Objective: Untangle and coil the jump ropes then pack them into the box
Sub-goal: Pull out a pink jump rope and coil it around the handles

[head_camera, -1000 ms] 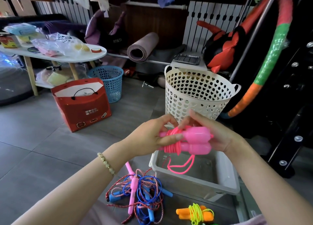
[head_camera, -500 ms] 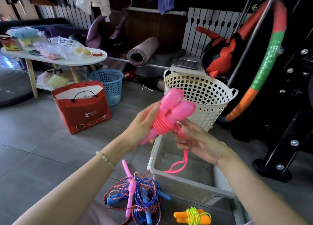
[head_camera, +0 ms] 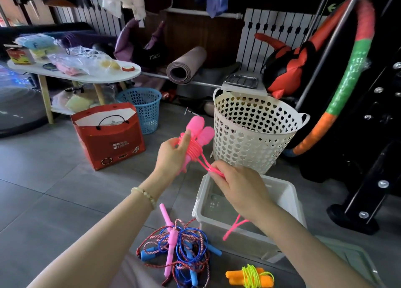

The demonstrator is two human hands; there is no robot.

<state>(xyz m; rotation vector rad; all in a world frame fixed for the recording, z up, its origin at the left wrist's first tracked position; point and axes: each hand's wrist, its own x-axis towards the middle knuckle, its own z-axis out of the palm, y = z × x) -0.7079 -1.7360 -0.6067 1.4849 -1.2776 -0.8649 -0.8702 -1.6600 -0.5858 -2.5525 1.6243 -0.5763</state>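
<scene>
Pink rope (head_camera: 193,151): since half a second ago the right hand (head_camera: 240,190) has turned palm-down and taken the free strands, drawing them taut. The bundle in the left hand (head_camera: 173,155) stands much as it did, handles up.
Left hand: clamped round both handles (head_camera: 198,128) low down, thumb lying across the wraps.
Right hand: fingers curled, pinching the doubled strand just off the wraps, below and right of the left hand. The leftover loop hangs out under its wrist.
Box (head_camera: 289,193): directly beneath the right hand, open. No rope shows lying in it; only the loop dangles by its near wall.
Tangle (head_camera: 181,249): blue, red-and-white and pink ropes knotted together on the floor under the left forearm.
Orange rope (head_camera: 251,275): already coiled, lying near the right forearm, outside the box.
Feel: likely light. The handles look hard and stiff. The cord looks like thin, smooth plastic, springy enough to unwind once tension drops and probably slick between fingers.
Hold: best kept where the left hand has it, thumb pinning the turns against the handles. The right hand should stay close to the wraps so each turn lands tight, and the last loop then wants tucking under a turn.
Risk: slack would let the coil loosen before it reaches the box.
</scene>
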